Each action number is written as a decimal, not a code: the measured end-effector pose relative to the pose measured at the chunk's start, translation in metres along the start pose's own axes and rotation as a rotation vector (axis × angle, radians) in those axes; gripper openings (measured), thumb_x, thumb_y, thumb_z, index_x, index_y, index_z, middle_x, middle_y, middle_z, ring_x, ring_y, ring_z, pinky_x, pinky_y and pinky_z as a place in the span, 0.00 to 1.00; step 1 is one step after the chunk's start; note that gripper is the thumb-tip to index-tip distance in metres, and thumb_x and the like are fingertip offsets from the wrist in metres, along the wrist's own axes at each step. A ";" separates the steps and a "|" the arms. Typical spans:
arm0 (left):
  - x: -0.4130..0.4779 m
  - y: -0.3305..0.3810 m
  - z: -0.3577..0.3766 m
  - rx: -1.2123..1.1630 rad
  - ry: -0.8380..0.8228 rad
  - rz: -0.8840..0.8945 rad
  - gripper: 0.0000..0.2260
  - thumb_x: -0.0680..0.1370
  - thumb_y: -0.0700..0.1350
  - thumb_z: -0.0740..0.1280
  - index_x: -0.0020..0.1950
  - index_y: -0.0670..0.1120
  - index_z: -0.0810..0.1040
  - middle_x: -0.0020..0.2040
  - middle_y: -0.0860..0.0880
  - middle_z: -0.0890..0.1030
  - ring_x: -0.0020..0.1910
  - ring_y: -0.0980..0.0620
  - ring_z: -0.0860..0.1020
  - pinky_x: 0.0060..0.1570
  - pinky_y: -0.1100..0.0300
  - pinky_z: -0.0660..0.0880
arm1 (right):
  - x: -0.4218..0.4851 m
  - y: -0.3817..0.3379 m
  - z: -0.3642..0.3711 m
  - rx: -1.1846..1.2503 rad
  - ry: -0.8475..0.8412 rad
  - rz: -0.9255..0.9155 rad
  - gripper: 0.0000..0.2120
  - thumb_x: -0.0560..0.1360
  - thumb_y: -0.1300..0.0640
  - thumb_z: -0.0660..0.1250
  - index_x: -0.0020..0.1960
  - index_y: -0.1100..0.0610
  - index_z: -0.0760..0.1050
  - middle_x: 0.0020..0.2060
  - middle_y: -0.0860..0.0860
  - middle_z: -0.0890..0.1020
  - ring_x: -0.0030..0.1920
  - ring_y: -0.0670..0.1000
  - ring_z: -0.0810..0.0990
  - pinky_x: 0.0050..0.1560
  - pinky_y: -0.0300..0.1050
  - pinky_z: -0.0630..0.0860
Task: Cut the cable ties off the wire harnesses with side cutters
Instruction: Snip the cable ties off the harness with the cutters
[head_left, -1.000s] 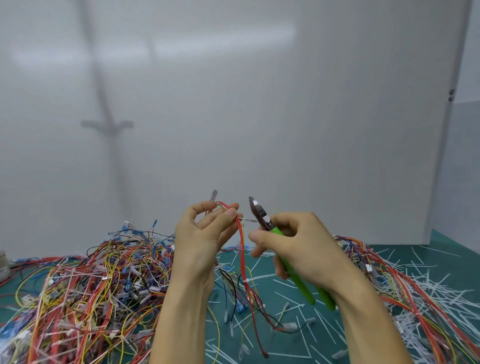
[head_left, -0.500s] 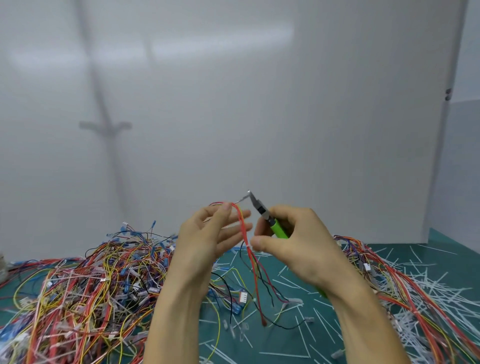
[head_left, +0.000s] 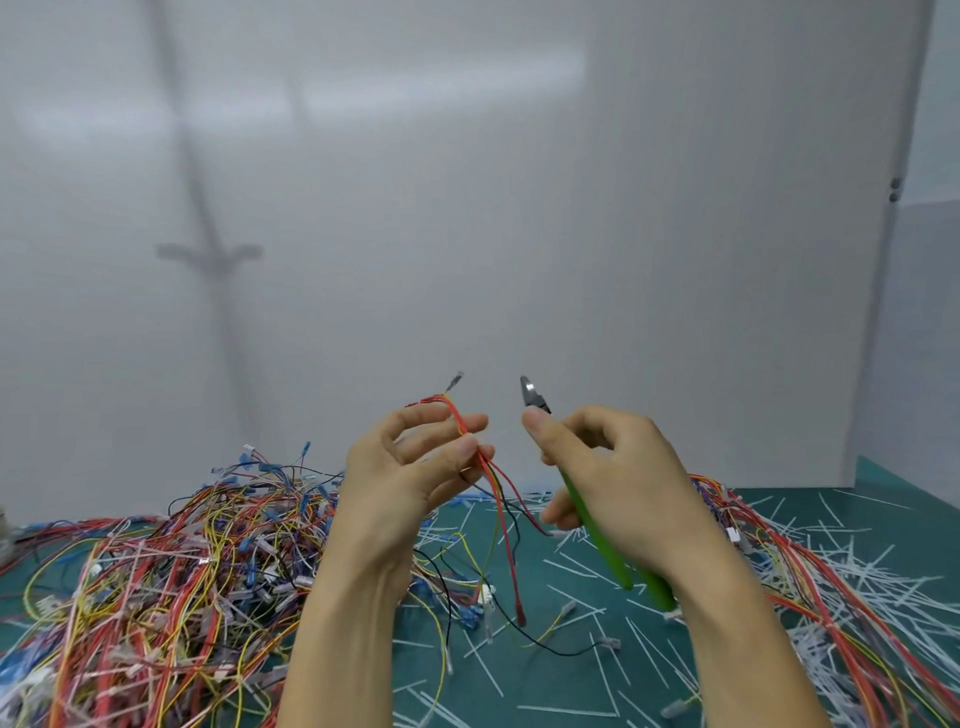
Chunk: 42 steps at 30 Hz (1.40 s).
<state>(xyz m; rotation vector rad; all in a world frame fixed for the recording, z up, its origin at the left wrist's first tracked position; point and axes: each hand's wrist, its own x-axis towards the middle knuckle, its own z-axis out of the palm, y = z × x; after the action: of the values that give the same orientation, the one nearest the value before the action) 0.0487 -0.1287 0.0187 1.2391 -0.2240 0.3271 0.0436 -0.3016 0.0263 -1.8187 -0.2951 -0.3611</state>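
My left hand (head_left: 410, 467) is raised above the table and pinches a thin wire harness (head_left: 496, 499) of red, yellow and black wires between thumb and fingers. The wires hang down to the green mat, and a short end with a grey terminal sticks up above my fingers. My right hand (head_left: 608, 467) grips green-handled side cutters (head_left: 597, 525), whose metal jaws (head_left: 531, 394) point up. The jaws are apart from the harness, a little to its right. No cable tie shows clearly on the held harness.
A big tangle of coloured wire harnesses (head_left: 171, 577) covers the left of the green mat (head_left: 545, 670). Another heap of harnesses (head_left: 810, 577) lies at the right, mixed with many cut white cable ties (head_left: 883, 566). A white wall stands close behind.
The cutters' jaws were at the wire end by my left fingers; now my right hand has drawn them away to the right. The harness hangs looser from my left hand.
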 end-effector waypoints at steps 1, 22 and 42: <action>0.000 0.000 0.000 0.006 0.023 0.000 0.16 0.71 0.33 0.71 0.57 0.39 0.75 0.48 0.44 0.86 0.42 0.46 0.86 0.40 0.60 0.82 | -0.001 -0.001 0.000 -0.028 0.014 0.008 0.22 0.71 0.35 0.67 0.40 0.55 0.77 0.36 0.50 0.83 0.27 0.51 0.84 0.37 0.53 0.83; 0.001 -0.002 0.001 0.112 -0.007 0.082 0.13 0.73 0.33 0.71 0.56 0.40 0.74 0.47 0.46 0.87 0.45 0.49 0.85 0.42 0.61 0.81 | -0.003 0.003 0.003 -0.138 -0.291 0.104 0.25 0.75 0.36 0.66 0.34 0.57 0.78 0.24 0.49 0.78 0.27 0.54 0.84 0.27 0.41 0.76; 0.001 -0.003 0.002 0.196 -0.108 0.088 0.16 0.73 0.36 0.72 0.59 0.42 0.74 0.50 0.47 0.86 0.50 0.48 0.85 0.50 0.59 0.81 | 0.000 0.008 0.001 -0.116 -0.282 0.038 0.25 0.75 0.38 0.67 0.31 0.56 0.76 0.24 0.51 0.76 0.23 0.51 0.76 0.24 0.41 0.73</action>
<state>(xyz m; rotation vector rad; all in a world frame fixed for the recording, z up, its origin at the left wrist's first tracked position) 0.0508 -0.1312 0.0173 1.4450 -0.3466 0.3646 0.0465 -0.3033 0.0191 -1.9879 -0.4417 -0.0949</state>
